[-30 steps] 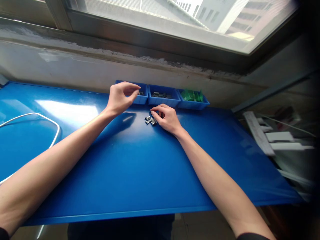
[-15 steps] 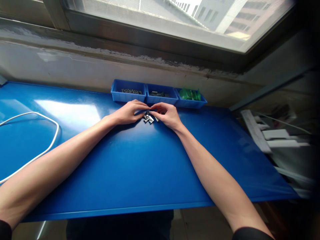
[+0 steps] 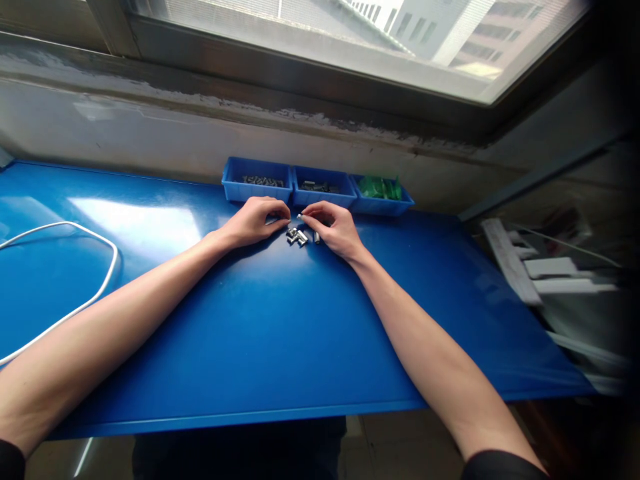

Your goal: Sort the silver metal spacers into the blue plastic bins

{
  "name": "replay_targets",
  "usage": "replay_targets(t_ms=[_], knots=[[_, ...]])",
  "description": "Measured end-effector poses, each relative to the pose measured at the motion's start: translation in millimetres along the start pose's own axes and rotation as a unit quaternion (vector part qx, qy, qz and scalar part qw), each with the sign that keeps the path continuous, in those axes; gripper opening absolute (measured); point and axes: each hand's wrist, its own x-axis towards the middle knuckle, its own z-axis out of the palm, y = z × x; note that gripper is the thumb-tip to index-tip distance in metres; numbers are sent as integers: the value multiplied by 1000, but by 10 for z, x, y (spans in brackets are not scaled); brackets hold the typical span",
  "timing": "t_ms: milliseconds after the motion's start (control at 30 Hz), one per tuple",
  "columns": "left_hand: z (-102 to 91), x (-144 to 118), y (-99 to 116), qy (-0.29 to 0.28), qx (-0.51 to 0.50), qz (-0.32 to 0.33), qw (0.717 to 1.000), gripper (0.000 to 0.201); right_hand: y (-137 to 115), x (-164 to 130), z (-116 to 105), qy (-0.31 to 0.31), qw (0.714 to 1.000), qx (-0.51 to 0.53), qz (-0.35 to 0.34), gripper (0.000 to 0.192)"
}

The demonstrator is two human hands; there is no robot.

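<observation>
Blue table (image 3: 280,347) fills the near view, both bare forearms stretched across it toward 12 o'clock. A second ago the left hand (image 3: 253,223) was raised over the left bin; it has since come down and now rests on the table beside the right hand (image 3: 333,230), so whatever it fetched has been brought to the work spot. The left hand's fingers are curled, thumb and forefinger pinched together; what they hold is too small to tell. The right hand pinches a small metal piece (image 3: 301,216) at its fingertips. Just below, between the hands, a little heap of metal parts (image 3: 299,236) lies on the table. A white cable (image 3: 75,280) loops at 9 o'clock. Beyond, three blue bins (image 3: 320,190) stand against the wall.
</observation>
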Motion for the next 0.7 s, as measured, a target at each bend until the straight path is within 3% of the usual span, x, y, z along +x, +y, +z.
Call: replay_targets(t_ms=[167, 567, 700], knots=[[-9, -9, 11, -6, 0, 20, 1000, 17, 32, 18, -22, 26, 993, 98, 55, 37], [-36, -14, 58, -18, 9, 35, 999, 20, 72, 32, -141, 6, 987, 146, 71, 39], [-31, -11, 61, -17, 0, 44, 999, 18, 108, 61, -125, 74, 978, 191, 46, 42]])
